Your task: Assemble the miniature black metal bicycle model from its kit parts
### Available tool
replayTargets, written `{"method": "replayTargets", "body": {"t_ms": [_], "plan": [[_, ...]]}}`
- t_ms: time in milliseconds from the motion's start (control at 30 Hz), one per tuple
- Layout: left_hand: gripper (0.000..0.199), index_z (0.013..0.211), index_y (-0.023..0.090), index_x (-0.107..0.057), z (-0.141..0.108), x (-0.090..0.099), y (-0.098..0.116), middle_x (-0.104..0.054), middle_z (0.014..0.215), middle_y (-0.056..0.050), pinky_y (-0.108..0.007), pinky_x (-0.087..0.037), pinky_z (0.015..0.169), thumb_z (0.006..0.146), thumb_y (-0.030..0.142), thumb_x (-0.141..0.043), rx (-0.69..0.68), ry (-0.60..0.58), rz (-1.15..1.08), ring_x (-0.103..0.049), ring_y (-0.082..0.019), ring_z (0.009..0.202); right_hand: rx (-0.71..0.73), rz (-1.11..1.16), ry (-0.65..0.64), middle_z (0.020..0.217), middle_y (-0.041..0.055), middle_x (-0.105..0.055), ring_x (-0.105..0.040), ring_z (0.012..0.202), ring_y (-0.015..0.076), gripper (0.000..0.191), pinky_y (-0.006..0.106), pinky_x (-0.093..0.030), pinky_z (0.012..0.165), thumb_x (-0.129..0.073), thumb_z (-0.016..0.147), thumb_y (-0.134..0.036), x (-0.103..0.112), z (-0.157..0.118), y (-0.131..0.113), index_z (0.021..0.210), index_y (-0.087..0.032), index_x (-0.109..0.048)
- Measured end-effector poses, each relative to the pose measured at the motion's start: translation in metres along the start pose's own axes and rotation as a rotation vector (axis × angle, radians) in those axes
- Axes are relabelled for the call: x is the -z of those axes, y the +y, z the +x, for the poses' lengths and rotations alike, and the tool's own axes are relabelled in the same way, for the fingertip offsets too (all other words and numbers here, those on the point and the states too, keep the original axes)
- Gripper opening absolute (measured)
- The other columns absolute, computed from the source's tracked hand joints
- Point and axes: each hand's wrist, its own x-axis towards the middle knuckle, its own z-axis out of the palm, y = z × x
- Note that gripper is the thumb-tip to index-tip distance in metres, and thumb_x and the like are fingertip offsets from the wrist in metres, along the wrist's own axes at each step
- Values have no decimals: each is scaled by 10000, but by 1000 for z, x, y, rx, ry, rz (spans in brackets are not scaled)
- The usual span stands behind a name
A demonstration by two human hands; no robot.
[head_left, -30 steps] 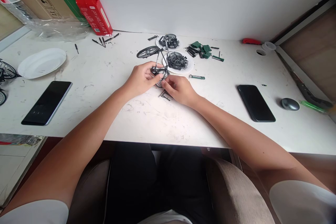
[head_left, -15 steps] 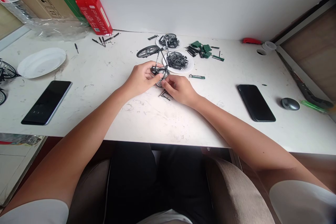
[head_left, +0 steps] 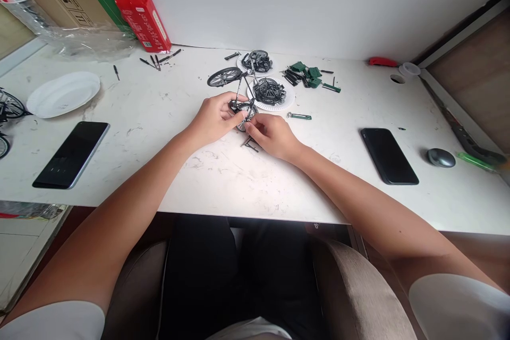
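Note:
A black toy bicycle [head_left: 244,85] is tilted between my hands, one wheel pointing away toward the plates and the other close to my fingers. My left hand [head_left: 218,116] is closed on its frame, thumb against the near wheel. My right hand [head_left: 271,132] pinches at the lower rim of that wheel; any small part between the fingertips is hidden. Just below the fingers lies a small dark frame-like piece [head_left: 250,143] on the table. Beyond the bicycle, paper plates hold black wheels [head_left: 269,91] and other black bicycle parts [head_left: 258,61].
Green and black pieces [head_left: 311,73] lie right of the plates, a green strip [head_left: 299,116] nearer. Phones [head_left: 71,155] [head_left: 389,156] rest on both sides. A mouse [head_left: 440,158] is far right. At left stand a white plate [head_left: 64,95] and a red box [head_left: 149,26].

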Motion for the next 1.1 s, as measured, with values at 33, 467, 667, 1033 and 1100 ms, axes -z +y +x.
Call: {"method": "replayTargets", "body": {"t_ms": [33,467,667,1033,1100], "plan": [[350,1221,224,-759,0,0,0,-495,592,54,-240,-388,529,885,312,-800,-1,0,-2,-474,-100,509,1,1,0,722,13,-638,-492,663,163,334,321,-326,669,-554,1055,-446,0,0,0,820,-214,-605],[362,1243,221,-752,0,1,-2,-517,580,52,-235,-390,528,898,320,-797,0,-11,10,-526,-118,515,28,-15,-11,769,36,-669,-519,709,180,337,328,-327,672,-553,1057,-434,0,0,-1,813,-213,-620],[377,1267,224,-749,0,1,-4,-539,574,50,-244,-412,543,906,321,-800,1,-18,12,-574,-136,533,29,-28,-15,782,45,-673,-525,720,188,336,332,-325,673,-554,1056,-436,0,0,-1,817,-211,-628],[389,1276,224,-739,1,1,-5,-569,598,34,-257,-457,570,907,329,-803,19,-19,11,-623,-157,574,43,-39,-12,796,47,-675,-525,715,183,336,334,-323,675,-556,1061,-424,0,0,0,816,-207,-632],[378,1259,233,-738,1,1,-4,-576,605,30,-259,-469,574,902,335,-807,22,-19,5,-635,-164,589,45,-39,-13,797,47,-676,-525,713,183,335,334,-324,672,-558,1060,-426,0,0,0,819,-207,-635]]}}
